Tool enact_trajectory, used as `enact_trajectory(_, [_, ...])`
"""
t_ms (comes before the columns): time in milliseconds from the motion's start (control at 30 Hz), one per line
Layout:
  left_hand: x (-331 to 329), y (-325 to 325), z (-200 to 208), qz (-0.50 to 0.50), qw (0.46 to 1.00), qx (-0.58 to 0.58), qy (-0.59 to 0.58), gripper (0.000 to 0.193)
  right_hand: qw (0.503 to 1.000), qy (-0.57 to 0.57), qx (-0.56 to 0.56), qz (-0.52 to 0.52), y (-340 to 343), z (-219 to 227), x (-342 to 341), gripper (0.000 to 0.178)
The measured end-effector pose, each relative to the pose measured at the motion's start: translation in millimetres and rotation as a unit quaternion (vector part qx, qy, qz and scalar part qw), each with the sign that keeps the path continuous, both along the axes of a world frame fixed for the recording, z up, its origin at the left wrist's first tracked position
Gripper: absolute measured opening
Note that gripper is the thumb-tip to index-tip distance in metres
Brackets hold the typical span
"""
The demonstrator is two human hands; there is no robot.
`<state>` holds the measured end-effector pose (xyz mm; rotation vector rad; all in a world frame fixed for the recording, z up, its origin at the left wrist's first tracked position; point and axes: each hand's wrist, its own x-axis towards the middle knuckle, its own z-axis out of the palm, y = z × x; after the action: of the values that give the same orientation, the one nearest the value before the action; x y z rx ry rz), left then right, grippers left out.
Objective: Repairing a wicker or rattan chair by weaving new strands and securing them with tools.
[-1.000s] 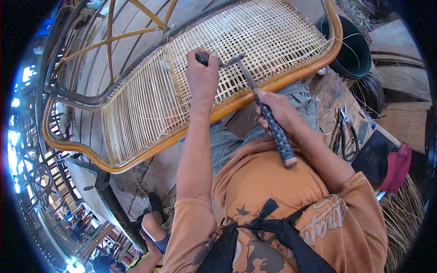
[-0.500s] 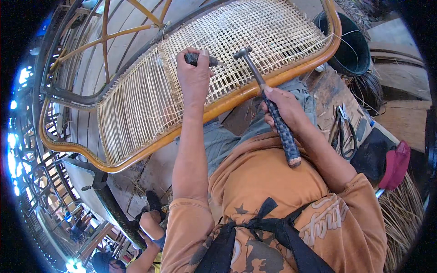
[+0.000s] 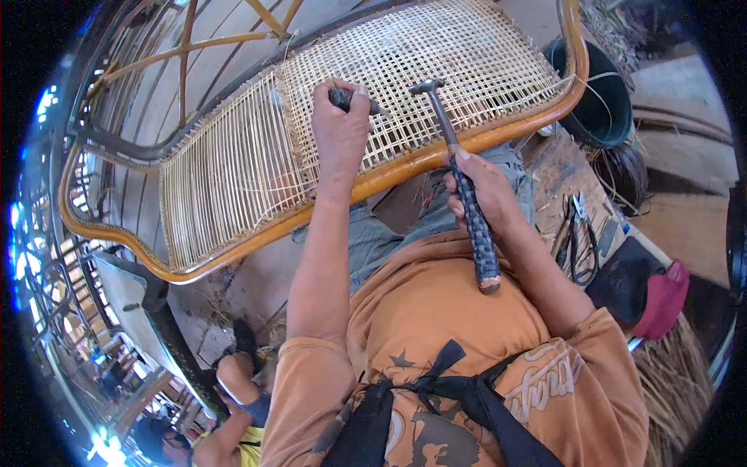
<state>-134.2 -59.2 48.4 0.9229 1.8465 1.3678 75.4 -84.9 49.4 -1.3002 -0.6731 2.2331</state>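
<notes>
My left hand (image 3: 340,136) is closed round the dark handle of a short pointed tool (image 3: 341,98), whose tip is over the open cane weave. In my right hand (image 3: 490,191) is a hammer (image 3: 472,226) with a dark wrapped grip. Its metal head is above the weave, to the right of the pointed tool and apart from it. Both hands work over a woven cane panel (image 3: 459,66), criss-crossed on the right and with mostly one-way strands on the left. A glossy brown rattan frame (image 3: 475,145) borders the panel and lies across my lap.
A dark green bucket (image 3: 595,117) stands beyond the frame's right end. Scissors (image 3: 581,241) lie on a wooden board (image 3: 556,167) at my right, near a red cloth item (image 3: 661,300). Another person (image 3: 226,436) sits at the lower left.
The view has turned slightly, so the frame and both hands appear a little shifted. Both hands keep their grips, and the hammer stays raised near the pointed tool.
</notes>
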Motion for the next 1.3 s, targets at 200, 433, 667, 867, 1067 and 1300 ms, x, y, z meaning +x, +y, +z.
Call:
enact_trajectory(200, [0,4,-8,0.005,0.998,0.02,0.057,0.02,0.996,-0.034,-0.012,0.087,-1,8,-5,0.032])
enact_trajectory(433, [-1,2,-5,0.004,1.0,0.03,-0.006,0.019,0.993,-0.05,0.002,0.109,-2,3,-2,0.034])
enact_trajectory(667, [-3,-5,-4,0.013,1.0,0.004,-0.016,0.022,0.997,-0.056,-0.023,0.053,-3,6,7,0.035])
enact_trajectory(867, [-1,-2,-4,0.003,1.0,-0.007,0.0,0.021,0.995,-0.052,-0.012,0.082,-5,2,7,0.038])
enact_trajectory(1067, [0,-1,2,0.01,0.999,0.016,-0.026,0.021,0.997,-0.073,-0.008,0.036,1,7,12,0.039])
enact_trajectory(1300, [4,9,-5,0.003,1.0,0.01,-0.026,0.021,0.998,-0.062,0.001,0.01,6,1,15,0.037])
